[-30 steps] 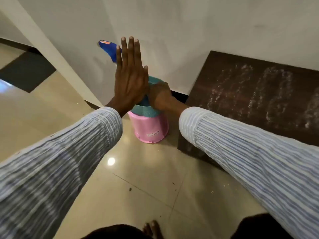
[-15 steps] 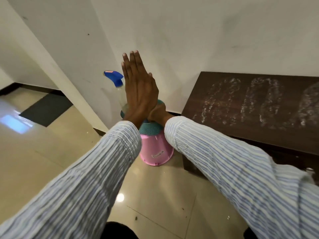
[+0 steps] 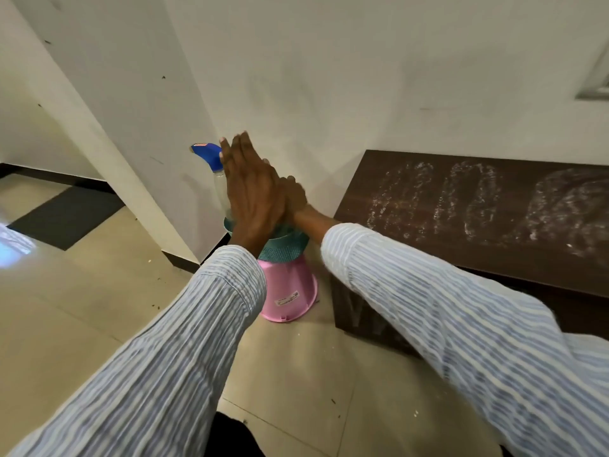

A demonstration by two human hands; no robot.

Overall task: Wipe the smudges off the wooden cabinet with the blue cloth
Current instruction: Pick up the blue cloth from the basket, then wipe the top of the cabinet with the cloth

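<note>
The dark wooden cabinet (image 3: 412, 258) stands low against the wall on the right, its top streaked with white smudges (image 3: 474, 196). My left hand (image 3: 253, 196) is raised flat, fingers straight and together, holding nothing. My right hand (image 3: 296, 196) is pressed against its palm from behind and is mostly hidden. Both hands hover over a teal basket (image 3: 286, 247) left of the cabinet. No blue cloth shows in this view.
The teal basket sits on an upturned pink bucket (image 3: 290, 291) on the tiled floor. A clear spray bottle with a blue head (image 3: 207, 153) stands behind my left hand, by the wall corner. A dark mat (image 3: 66, 216) lies far left.
The view has lifted and swung right, showing more of the cabinet top. My right hand has risen from the basket to meet my left palm.
</note>
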